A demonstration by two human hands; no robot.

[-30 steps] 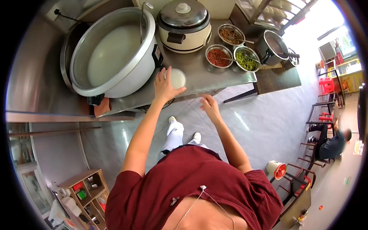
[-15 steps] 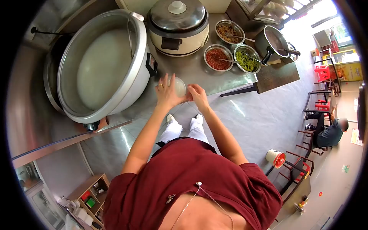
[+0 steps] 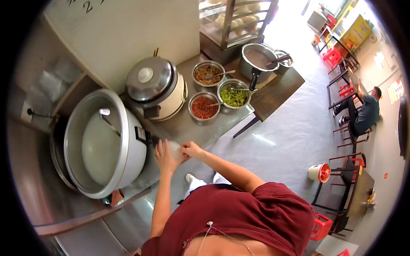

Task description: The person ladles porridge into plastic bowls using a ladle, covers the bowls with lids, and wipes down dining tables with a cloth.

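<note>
Near the front edge of the steel counter, a small clear cup (image 3: 174, 148) with whitish contents sits between my hands. My left hand (image 3: 165, 157) is round its left side, thumb and fingers against it. At the cup's right edge my right hand (image 3: 192, 151) has its fingers pinched together; what is between them is too small to make out. Just left of the hands stands a large pot (image 3: 136, 160) of milky liquid, with a ladle (image 3: 110, 121) in it.
A lidded cooker (image 3: 160, 91) stands behind. Bowls hold brown bits (image 3: 207, 74), red chili (image 3: 204, 106) and green pieces (image 3: 234, 96), with spoons. A dark-handled pot (image 3: 257, 64) is beyond them. At right a person (image 3: 367, 113) sits among tables and red stools.
My right hand has come from apart over the floor to the cup's right edge, its fingers closing. My left hand stays at the cup. The view has turned, bringing the counter's back and food cabinet into sight.
</note>
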